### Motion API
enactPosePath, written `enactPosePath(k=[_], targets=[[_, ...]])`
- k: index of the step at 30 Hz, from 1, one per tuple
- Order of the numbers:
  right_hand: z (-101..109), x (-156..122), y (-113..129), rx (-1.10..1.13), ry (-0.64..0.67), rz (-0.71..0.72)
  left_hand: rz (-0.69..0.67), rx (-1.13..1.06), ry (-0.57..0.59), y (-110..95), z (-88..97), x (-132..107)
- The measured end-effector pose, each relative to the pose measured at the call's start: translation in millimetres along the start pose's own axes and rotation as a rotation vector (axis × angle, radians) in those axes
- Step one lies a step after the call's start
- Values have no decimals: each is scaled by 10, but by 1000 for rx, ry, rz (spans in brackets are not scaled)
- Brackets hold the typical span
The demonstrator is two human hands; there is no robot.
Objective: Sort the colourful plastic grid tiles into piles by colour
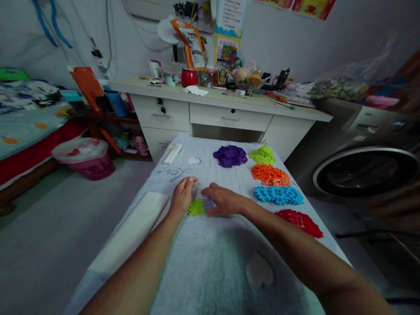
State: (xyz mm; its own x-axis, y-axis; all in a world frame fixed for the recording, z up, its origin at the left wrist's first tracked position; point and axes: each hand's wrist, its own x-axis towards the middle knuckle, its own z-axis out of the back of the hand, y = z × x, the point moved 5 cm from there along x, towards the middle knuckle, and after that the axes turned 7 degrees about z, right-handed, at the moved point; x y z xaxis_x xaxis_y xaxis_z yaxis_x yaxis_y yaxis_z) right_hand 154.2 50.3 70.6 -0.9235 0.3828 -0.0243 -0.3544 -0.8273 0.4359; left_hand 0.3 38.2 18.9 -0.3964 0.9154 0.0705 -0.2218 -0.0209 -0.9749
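A lime-green notched plastic piece point(197, 207) lies on the cloth between my two hands. At its left edge stands my left hand point(181, 196), set on its side with the fingers stretched out and nothing seen in them. From the right comes my right hand point(226, 200), palm down, thumb and fingers apart, just beside the green piece. A greyish-purple patch point(208, 204) shows between its thumb and fingers; whether it is a piece or the cloth's print I cannot tell.
Heaps of purple point(230, 156), lime-green point(262, 155), orange point(271, 175), blue point(278, 195) and red pieces point(302, 222) lie behind and right of my hands. A long white box point(131, 232) lies left. Behind stands a cluttered white desk point(213, 113); a washing machine point(357, 153) is at right.
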Motion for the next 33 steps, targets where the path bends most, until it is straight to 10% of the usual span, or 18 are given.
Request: enactPosePath(k=[9, 17, 33], targets=[[-255, 141, 168, -79, -53, 24, 26, -63, -53, 31, 30, 24], [153, -164, -100, -58, -83, -99, 24, -62, -42, 19, 17, 9], [1453, -1376, -2330, -130, -892, -950, 61, -55, 57, 46, -38, 20]])
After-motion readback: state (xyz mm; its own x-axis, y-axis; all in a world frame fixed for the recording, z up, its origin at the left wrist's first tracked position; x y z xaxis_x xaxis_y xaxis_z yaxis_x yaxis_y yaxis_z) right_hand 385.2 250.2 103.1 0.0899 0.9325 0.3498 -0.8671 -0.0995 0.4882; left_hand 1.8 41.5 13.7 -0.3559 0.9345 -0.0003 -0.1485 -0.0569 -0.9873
